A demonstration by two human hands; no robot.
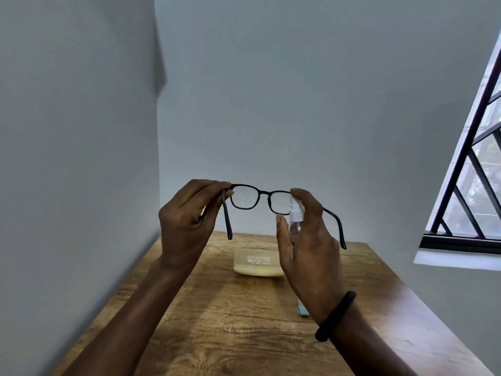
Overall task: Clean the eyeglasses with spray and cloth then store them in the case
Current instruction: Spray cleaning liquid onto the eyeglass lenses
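Black-framed eyeglasses (261, 195) hang in the air above the table, temples unfolded toward me, both lenses speckled with droplets. My left hand (187, 221) pinches the frame at its left hinge. My right hand (306, 240) grips a small clear spray bottle (295, 213) with a white nozzle, held just in front of the right lens, index finger on top of the nozzle. A pale yellow glasses case (257, 263) lies shut on the table beneath the glasses. A corner of a light teal cloth (302, 309) peeks out from under my right wrist; most of it is hidden.
The wooden table (230, 321) stands in a corner between grey walls on the left and behind. A window with dark bars (471, 172) is at the right. A black band circles my right wrist.
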